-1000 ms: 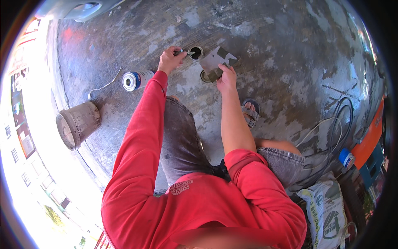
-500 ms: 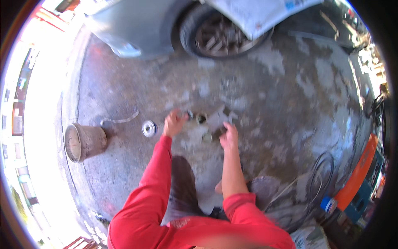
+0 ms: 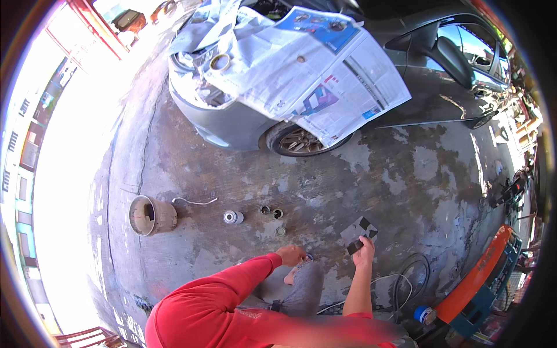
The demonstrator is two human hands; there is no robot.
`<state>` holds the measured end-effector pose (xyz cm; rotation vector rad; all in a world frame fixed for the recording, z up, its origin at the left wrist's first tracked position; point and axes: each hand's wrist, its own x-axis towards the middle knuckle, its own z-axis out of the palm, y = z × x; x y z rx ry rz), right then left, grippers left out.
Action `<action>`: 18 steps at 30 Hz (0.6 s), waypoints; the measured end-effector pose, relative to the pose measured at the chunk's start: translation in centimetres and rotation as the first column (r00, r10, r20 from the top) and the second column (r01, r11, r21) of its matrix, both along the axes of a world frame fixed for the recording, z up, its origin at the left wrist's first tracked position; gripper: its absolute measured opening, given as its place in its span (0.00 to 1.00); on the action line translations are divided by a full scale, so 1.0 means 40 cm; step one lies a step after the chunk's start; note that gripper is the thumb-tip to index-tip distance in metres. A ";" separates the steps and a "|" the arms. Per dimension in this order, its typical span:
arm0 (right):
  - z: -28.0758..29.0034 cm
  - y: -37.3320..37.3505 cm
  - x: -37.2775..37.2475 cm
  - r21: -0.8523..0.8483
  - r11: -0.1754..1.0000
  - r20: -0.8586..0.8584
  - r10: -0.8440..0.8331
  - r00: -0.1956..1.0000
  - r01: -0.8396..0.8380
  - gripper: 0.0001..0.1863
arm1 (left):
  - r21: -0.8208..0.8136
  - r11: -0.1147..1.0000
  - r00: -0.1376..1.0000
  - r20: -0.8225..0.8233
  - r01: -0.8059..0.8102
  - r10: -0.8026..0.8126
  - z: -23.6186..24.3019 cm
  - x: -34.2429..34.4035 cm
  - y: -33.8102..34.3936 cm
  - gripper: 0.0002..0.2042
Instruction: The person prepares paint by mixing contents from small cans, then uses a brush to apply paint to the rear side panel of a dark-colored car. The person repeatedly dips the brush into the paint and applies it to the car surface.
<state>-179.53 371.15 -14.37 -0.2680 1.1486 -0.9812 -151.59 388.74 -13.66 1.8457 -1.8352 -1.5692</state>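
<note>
My left hand [image 3: 290, 255] is low at centre beside my bent knee [image 3: 307, 278] and sandalled foot, its fingers curled; what they hold, if anything, is hidden. Out to the right, my right hand [image 3: 364, 250] grips a grey flat board [image 3: 353, 231] with dark olive patches. Beyond my left hand, small open cans [image 3: 278, 214] stand on the concrete, one [image 3: 265, 210] dark inside and another [image 3: 281, 231] pale green on top. To their left is a larger metal can [image 3: 233, 217].
A grey car [image 3: 209, 122] draped with newspaper [image 3: 365, 75] and a tape roll [image 3: 220, 62] stands ahead. A dirty bucket [image 3: 167, 216] and white cord [image 3: 194, 202] lie left. Coiled hoses [image 3: 409, 285], a blue can [image 3: 425, 315] and an orange-and-teal object [image 3: 476, 272] are at right.
The view has tilted up, bringing the car in. My left hand has left the small cans and moved down toward my foot. My right hand has carried the board rightward, away from the cans.
</note>
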 end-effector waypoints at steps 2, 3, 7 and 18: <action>0.106 0.024 -0.020 0.020 0.999 -0.026 -0.029 0.999 0.029 0.14 | -0.023 0.999 0.995 -0.089 0.032 -0.034 0.115 -0.009 -0.011 0.15; 0.108 0.036 -0.048 0.014 1.000 -0.064 -0.025 0.998 0.026 0.14 | -0.036 0.998 0.989 -0.139 0.054 -0.059 0.164 -0.012 -0.012 0.15; 0.187 0.117 -0.084 0.104 0.994 -0.191 0.002 0.982 0.018 0.09 | -0.110 0.993 0.998 -0.036 0.045 -0.050 0.282 0.040 -0.090 0.15; 0.417 0.411 0.113 0.172 0.983 0.049 -0.078 0.996 0.069 0.06 | -0.126 0.992 0.977 0.210 0.000 0.027 0.344 0.536 -0.103 0.15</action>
